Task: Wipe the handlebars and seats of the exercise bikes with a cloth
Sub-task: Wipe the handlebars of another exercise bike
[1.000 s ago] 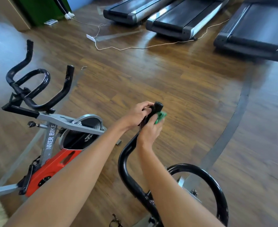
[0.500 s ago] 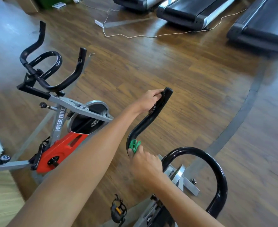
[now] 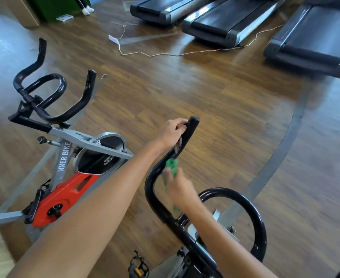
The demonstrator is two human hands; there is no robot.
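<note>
Handlebar (image 3: 155, 177) gripped left hand (image 3: 173, 130); right hand (image 3: 180, 186) presses cloth (image 3: 172, 165).

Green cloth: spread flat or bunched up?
Bunched. The cloth is a crumpled wad gripped in the right hand, against the near bike's handlebar; blurred, so folds unclear.

Three treadmills (image 3: 225, 23) and a white cable (image 3: 175, 54) on wooden floor (image 3: 205, 97).

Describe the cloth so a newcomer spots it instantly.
Find the nearer black handlebar, bottom centre. The left hand grips its upturned tip; just below, the right hand holds the cloth against the bar. It is small, crumpled, the only bright green thing near it.
</note>
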